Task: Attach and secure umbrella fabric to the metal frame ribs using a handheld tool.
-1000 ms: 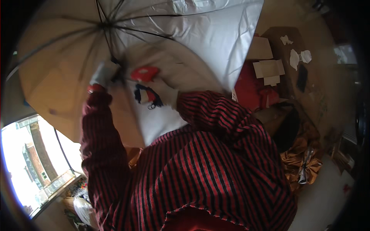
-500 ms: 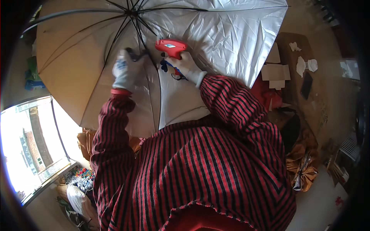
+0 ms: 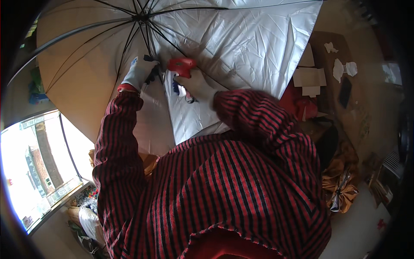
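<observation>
An opened umbrella (image 3: pixel 241 43) with a silver inner side and dark ribs spreads in front of me, its ribs meeting at a hub (image 3: pixel 140 18) near the top edge. My left hand (image 3: pixel 140 72), in a white glove with dark fingers, is closed at a rib and the cloth beside it. Exactly what its fingertips pinch is hard to see. My right hand (image 3: pixel 196 84), also gloved, grips a red tagging gun (image 3: pixel 182 67) by its handle. The gun's front points up and left, just right of the left hand's fingers, over the silver cloth.
To the right, a brown surface (image 3: pixel 334 52) carries an opened white carton (image 3: pixel 309 80), crumpled white paper (image 3: pixel 345 69) and a dark phone-like slab (image 3: pixel 344 92). Below it lies a bundled, shiny brown-orange umbrella (image 3: pixel 340 190). A bright window (image 3: pixel 39 168) stands at left, with bags (image 3: pixel 90 224) under it.
The umbrella has shifted slightly left and turned. My right hand and the tagging gun have moved down and left. My left hand has moved a little left, its fingers now at the rib.
</observation>
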A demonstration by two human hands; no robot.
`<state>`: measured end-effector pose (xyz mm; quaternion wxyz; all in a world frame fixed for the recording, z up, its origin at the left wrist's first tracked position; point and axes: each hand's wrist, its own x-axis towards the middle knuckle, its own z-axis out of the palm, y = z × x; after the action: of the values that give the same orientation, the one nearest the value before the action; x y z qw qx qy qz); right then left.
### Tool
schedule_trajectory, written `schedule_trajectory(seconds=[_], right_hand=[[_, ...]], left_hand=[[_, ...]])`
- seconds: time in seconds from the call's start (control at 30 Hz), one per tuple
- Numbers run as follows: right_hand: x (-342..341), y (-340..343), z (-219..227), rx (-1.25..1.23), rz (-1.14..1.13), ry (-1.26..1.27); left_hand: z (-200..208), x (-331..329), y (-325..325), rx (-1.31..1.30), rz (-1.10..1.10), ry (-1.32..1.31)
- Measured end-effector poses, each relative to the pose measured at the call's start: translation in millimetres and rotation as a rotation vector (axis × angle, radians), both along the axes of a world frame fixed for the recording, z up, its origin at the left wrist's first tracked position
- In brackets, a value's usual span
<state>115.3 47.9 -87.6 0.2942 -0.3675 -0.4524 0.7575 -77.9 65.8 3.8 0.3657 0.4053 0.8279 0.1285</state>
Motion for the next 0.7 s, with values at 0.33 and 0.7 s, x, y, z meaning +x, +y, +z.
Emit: schedule_trajectory(seconds=[0.33, 0.7], right_hand=[[-46, -61, -14, -0.423, -0.175, 0.121], [-40, -60, -14, -0.561, -0.128, 0.43]], left_hand=[[-16, -23, 19, -0.155, -0.077, -0.048], [-18, -32, 24, -0.177, -0.118, -0.101]])
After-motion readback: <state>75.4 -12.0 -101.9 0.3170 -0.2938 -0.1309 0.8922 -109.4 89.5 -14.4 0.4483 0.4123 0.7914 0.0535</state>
